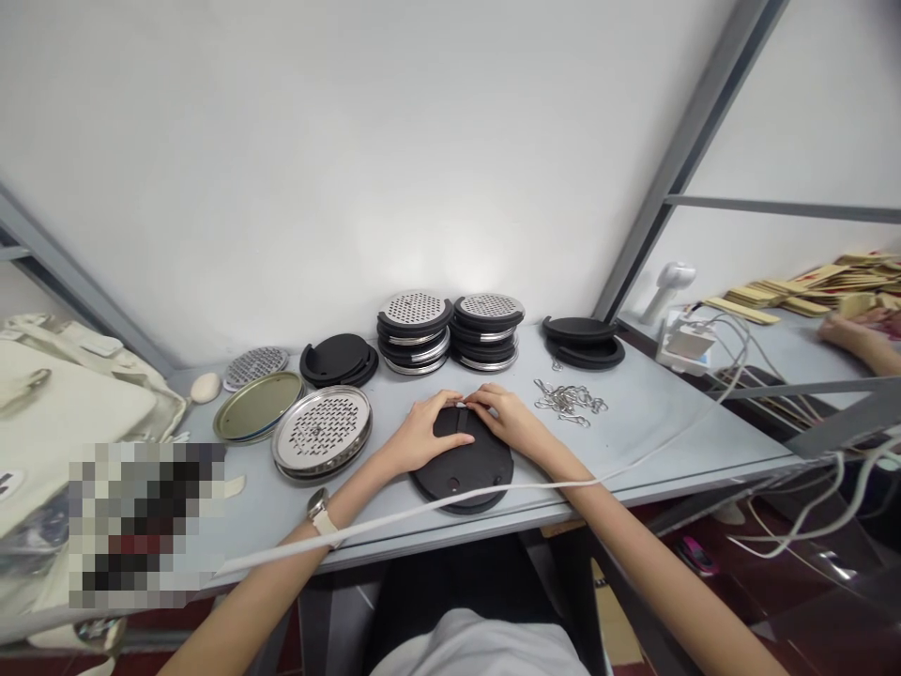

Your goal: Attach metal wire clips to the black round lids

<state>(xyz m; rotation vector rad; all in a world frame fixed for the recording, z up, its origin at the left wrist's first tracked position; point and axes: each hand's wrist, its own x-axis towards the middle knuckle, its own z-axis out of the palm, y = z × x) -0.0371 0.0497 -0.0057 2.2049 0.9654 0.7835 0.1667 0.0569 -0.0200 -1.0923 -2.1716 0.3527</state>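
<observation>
A black round disc [461,477] lies flat on the grey table near its front edge. My left hand [426,434] grips the disc, with its thumb lying across the top and its fingers curled at the far edge. Closed at the same far edge, my right hand [511,420] has its fingertips pressed together close to the left ones. A tiny bright bit shows between the fingertips; what it is I cannot make out. Right of my hands lies a loose pile of metal wire hooks [569,399].
Behind stand two stacks of perforated metal and black discs [415,329], [487,329]. Black discs [583,343] sit right, more black discs [339,359] left. Perforated lids [322,427] and an olive lid [259,406] lie left. A white cable [633,460] crosses my forearms. Another person's hand [848,333] shows right.
</observation>
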